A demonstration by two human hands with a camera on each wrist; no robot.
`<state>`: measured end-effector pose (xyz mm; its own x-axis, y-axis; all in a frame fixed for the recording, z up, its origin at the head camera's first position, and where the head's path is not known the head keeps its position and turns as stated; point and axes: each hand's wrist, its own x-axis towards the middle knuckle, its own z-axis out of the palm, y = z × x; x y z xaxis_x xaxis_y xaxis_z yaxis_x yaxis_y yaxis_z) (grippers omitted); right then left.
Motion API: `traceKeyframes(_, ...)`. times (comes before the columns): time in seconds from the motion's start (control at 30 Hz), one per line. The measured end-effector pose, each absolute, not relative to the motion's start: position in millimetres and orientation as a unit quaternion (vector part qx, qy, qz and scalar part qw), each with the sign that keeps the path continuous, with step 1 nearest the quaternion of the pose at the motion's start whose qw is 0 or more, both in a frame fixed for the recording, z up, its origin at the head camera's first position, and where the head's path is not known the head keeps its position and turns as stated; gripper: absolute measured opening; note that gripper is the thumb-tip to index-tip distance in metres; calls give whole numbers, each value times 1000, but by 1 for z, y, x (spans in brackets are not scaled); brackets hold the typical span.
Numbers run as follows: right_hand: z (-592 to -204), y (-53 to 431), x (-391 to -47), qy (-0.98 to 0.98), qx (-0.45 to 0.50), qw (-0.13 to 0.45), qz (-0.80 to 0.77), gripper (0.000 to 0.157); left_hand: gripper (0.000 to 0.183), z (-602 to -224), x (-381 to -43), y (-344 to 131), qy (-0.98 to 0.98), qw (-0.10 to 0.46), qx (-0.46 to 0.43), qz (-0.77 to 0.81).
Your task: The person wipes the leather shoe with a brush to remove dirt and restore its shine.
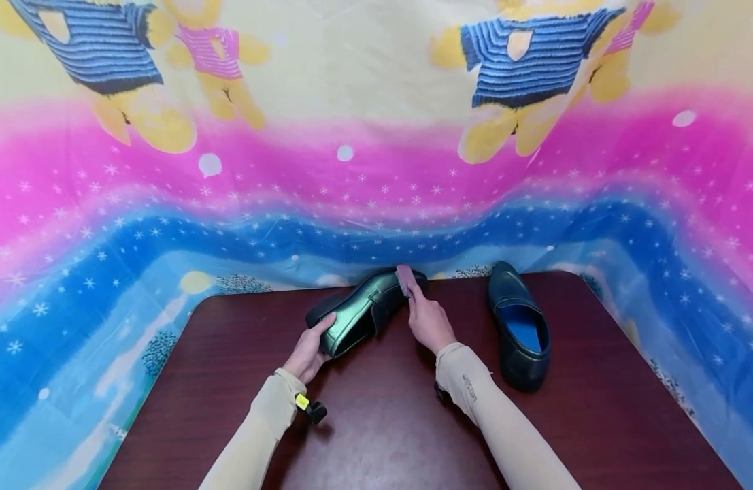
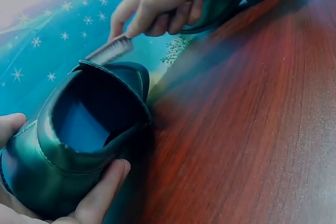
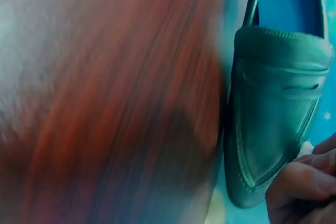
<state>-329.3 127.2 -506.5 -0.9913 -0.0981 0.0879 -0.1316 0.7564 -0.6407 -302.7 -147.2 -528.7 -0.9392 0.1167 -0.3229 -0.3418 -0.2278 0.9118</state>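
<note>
My left hand (image 1: 307,355) grips the heel of a dark green loafer (image 1: 356,309), thumb on one side and fingers on the other. The loafer is tilted, its toe pointing away to the right. In my right hand (image 1: 431,321) is a small brush (image 1: 405,280) with pale bristles, held close over the loafer's toe. The left wrist view shows the brush (image 2: 110,51) beyond the shoe's tongue and the blue insole (image 2: 81,127) inside. In the right wrist view my right hand (image 3: 304,187) is beside the loafer's toe (image 3: 273,129), the brush mostly hidden.
A second loafer (image 1: 518,327) of the same dark green, with a blue insole, stands on the right of the dark red-brown table (image 1: 376,435). Behind the table's far edge hangs a patterned cloth (image 1: 376,170) with bears and snowflakes.
</note>
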Motion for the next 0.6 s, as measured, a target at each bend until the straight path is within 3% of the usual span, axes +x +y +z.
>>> traceKeyframes(0.37, -508, 151, -345, -931, -22, -4, 363, 51, 65, -523, -302, -146, 606, 154, -93, 775)
traceKeyframes(0.6, -499, 137, -337, -917, 48, 33, 395, 50, 68, -524, -300, -144, 603, 153, -97, 777)
